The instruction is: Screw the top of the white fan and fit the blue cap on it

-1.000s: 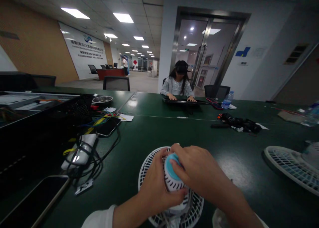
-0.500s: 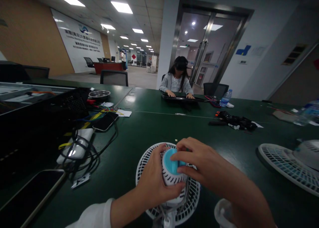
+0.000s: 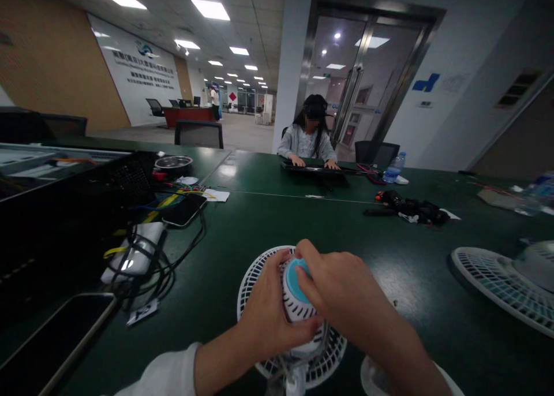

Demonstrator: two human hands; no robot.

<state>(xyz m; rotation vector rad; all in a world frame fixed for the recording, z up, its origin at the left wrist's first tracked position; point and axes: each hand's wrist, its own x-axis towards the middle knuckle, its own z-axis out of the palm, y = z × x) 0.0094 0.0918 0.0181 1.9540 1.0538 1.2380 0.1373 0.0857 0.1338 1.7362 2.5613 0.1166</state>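
A small white fan lies face down in front of me, its round grille against the green table. The white motor housing, with slots round its rim, points up towards me. My left hand is wrapped round that housing, thumb on the near side and fingers on the far left. On top sits a light blue knob. My right hand is closed over the knob's right side, its fingers bent and partly hiding it. The fan's clear-looking stem and clip point towards my body.
A second white fan lies at the right. To the left are a phone, a white adapter with tangled black cables and an open computer case. Across the table a person sits with hands on a dark flat device.
My right hand has turned over the blue knob, its knuckles rolling forward and its wrist swinging lower and left. My left hand keeps its hold on the housing.
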